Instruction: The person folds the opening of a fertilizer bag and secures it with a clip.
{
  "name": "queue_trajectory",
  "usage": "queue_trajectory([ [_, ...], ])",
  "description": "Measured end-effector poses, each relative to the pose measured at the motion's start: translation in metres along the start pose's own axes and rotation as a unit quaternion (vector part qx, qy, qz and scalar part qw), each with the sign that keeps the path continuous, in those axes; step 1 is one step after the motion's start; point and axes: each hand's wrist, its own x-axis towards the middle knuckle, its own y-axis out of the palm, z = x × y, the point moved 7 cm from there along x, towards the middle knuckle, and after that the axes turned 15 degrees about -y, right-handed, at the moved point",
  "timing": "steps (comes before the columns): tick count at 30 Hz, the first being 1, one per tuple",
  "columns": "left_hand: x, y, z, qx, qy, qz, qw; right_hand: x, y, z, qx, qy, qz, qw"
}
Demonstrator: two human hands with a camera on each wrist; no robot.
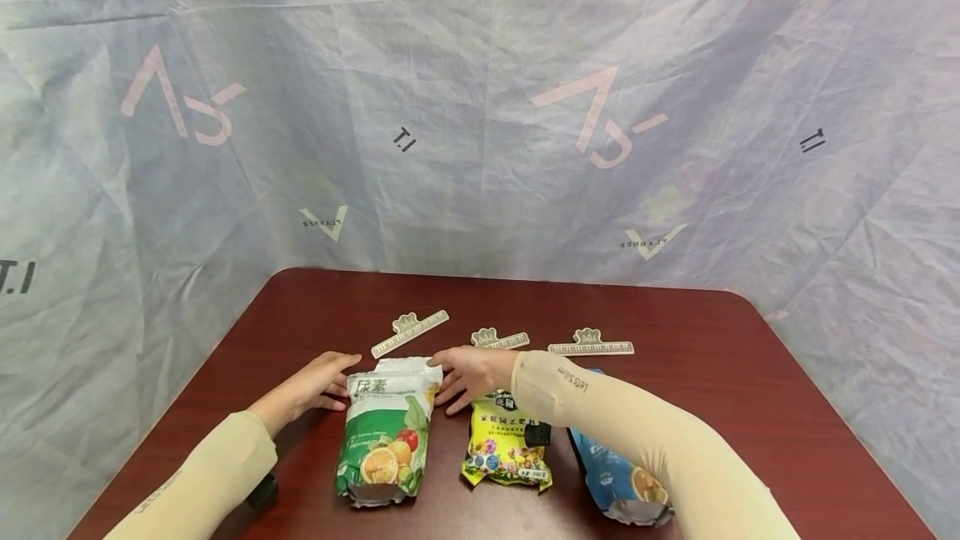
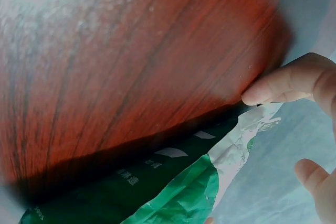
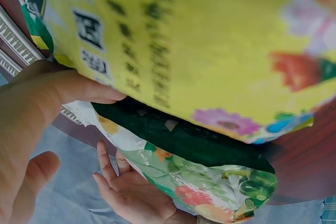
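A green and white bag (image 1: 386, 432) printed with fruit stands on the table, its white top crumpled. To its left is my left hand (image 1: 318, 382), fingers extended around its upper side without gripping; in the right wrist view that palm (image 3: 139, 195) faces the bag with fingers apart. My right hand (image 1: 476, 369) is at the bag's upper right corner, fingers spread and thumb side near the white top; whether it touches is unclear. Below that hand, a yellow bag (image 1: 502, 444) with flower prints lies close by. In the left wrist view, the green bag (image 2: 178, 192) shows partly.
Behind the bags lie three pale clips with piano-key bars: a left clip (image 1: 410, 336), a middle clip (image 1: 501, 341) and a right clip (image 1: 591, 347). A blue bag (image 1: 611, 473) is partly under the right sleeve. Grey printed cloth (image 1: 480, 148) hangs behind the dark red table (image 1: 330, 298).
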Motion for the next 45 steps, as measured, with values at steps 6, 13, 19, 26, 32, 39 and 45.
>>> queue_trajectory([
  [6,0.0,-0.001,0.001,-0.026,0.007,0.007,0.9996,0.001,0.0,0.001,0.005,0.0,-0.008,1.0],
  [13,0.001,0.001,0.001,-0.079,-0.008,0.033,0.9963,0.002,0.0,0.003,0.006,0.0,-0.012,1.0],
  [19,0.001,0.003,-0.001,-0.104,-0.005,0.042,0.9937,0.003,-0.002,0.007,0.015,0.002,-0.019,1.0],
  [26,0.001,0.006,0.002,-0.108,0.002,0.03,0.9937,0.001,0.0,0.004,0.032,0.003,-0.019,0.999],
  [32,0.001,0.005,0.006,-0.087,0.004,0.019,0.996,0.0,0.002,0.002,0.038,0.0,-0.017,0.999],
  [39,0.003,0.004,0.006,-0.091,0.008,0.014,0.9957,-0.001,0.002,0.005,0.035,-0.011,-0.007,0.999],
  [45,0.004,0.004,0.01,-0.119,0.003,0.024,0.9926,-0.002,0.003,0.006,0.039,-0.015,-0.001,0.999],
])
